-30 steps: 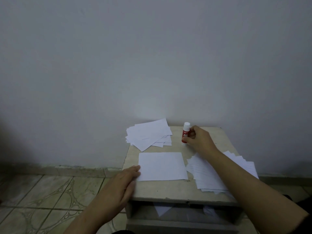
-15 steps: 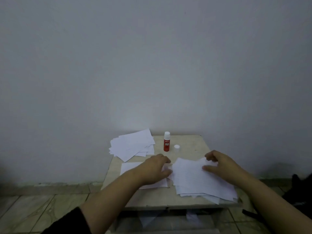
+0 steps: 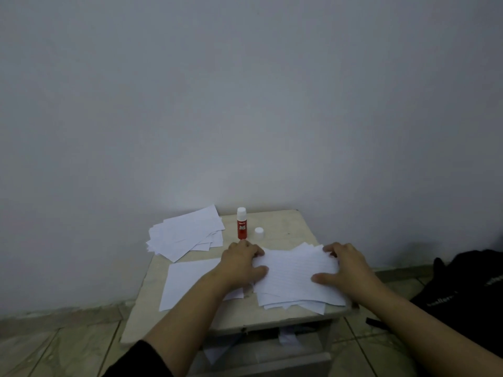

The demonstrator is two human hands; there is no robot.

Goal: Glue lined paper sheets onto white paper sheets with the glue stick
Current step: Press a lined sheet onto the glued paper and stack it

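Note:
A stack of lined paper sheets lies on the right half of the small table. My left hand grips the left edge of the top lined sheet, thumb on top. My right hand grips its right edge, thumb pressed on the sheet and fingers curled at the far corner. A single white sheet lies flat to the left, partly under my left forearm. The red glue stick stands upright at the back, uncapped, with its white cap beside it.
A loose pile of white sheets sits at the table's back left, overhanging the edge. Below the tabletop an open drawer holds some paper. A black bag lies on the tiled floor at right. The wall is close behind.
My right hand left the glue stick standing and moved to the lined stack. My left hand came from the table's front left edge to the stack's left edge. The view shifted right.

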